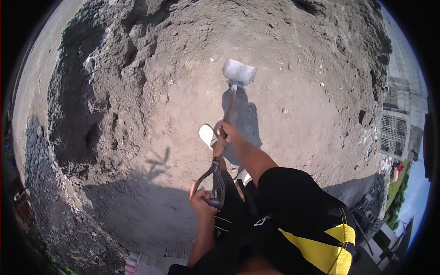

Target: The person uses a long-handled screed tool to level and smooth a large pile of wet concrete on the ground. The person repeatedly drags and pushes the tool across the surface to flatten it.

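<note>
A shovel (230, 101) with a wooden shaft and a flat metal blade (239, 72) reaches away from me. Its blade rests on or just above the sandy ground; I cannot tell which. My left hand (202, 200) is closed round the black D-shaped grip (219, 197) at the near end. Farther up, my right hand (228, 131) wraps the shaft about midway, arm stretched forward. Just left of the shaft is my white shoe (207, 134), planted on the dirt.
A rough bank of earth (98, 91) rises at the left and curves round the far side. Grey stones (39, 151) lie beyond it. Concrete blocks (395, 130) stand at the far right. My shadow (245, 114) falls beside the shaft.
</note>
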A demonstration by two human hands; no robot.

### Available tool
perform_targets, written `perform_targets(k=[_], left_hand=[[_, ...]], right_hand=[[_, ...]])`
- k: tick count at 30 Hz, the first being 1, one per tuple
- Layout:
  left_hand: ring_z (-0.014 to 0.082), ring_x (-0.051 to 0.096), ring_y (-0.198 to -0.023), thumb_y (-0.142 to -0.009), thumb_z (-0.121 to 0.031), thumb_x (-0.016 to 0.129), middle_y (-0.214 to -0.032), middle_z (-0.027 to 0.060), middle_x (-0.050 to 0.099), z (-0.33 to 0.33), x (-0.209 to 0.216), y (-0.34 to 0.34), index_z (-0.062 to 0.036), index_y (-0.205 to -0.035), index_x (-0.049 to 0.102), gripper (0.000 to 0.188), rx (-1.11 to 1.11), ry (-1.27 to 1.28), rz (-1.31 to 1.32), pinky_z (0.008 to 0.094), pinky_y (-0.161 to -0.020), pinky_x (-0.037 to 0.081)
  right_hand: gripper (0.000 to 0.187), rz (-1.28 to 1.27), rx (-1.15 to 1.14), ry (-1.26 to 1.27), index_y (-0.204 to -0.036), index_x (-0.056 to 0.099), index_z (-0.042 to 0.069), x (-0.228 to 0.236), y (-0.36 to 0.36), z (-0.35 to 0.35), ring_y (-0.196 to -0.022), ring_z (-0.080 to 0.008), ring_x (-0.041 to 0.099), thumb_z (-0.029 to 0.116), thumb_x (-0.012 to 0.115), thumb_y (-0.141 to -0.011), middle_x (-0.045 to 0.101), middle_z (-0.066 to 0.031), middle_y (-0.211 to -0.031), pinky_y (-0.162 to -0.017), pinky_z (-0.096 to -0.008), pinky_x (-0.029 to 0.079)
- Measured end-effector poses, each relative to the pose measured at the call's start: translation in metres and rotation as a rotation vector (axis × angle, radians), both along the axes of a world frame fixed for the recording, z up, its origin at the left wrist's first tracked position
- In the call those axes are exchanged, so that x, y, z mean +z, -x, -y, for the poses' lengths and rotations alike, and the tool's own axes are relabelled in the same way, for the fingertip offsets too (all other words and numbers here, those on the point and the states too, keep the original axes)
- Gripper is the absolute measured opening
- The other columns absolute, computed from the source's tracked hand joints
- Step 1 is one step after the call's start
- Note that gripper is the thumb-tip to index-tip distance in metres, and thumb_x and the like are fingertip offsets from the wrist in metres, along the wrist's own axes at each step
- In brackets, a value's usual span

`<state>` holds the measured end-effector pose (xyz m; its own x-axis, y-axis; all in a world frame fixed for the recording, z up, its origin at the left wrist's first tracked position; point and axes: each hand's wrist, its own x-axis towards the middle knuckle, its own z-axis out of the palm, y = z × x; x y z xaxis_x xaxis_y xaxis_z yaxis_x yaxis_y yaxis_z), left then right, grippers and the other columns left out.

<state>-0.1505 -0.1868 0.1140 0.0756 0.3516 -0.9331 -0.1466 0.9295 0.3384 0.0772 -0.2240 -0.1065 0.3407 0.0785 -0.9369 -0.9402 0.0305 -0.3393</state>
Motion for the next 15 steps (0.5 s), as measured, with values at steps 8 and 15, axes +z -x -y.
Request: perform_targets(k=[8, 15], left_hand=[[0.0120, 0.040, -0.048, -0.075, -0.003, 0.049, -0.060, 0.0007, 0.040, -0.002, -0.133, -0.182, -0.0031, -0.105, 0.051, 0.030, 0.172, 0.125, 0.214, 0.0268, -0.046, 0.038], [0.0153, 0.043, -0.042, -0.082, -0.025, 0.052, -0.052, 0.0026, 0.041, 0.024, -0.155, -0.185, -0.0076, -0.071, 0.047, 0.021, 0.272, 0.205, -0.001, 0.0275, -0.043, 0.039]], right_hand=[[0.056, -0.042, 0.626, 0.080, -0.093, 0.047, 0.004, 0.013, -0.100, -0.004, -0.054, -0.0207, 0.059, 0.058, 0.036, -0.084, 0.053, -0.0111, -0.063, -0.044, -0.0303, 0.050], [0.060, 0.038, 0.940, 0.222, -0.103, 0.042, 0.000, 0.022, -0.054, 0.037, -0.041, -0.0195, 0.052, 0.056, 0.034, -0.084, 0.052, -0.0123, -0.063, -0.037, -0.0327, 0.045]])
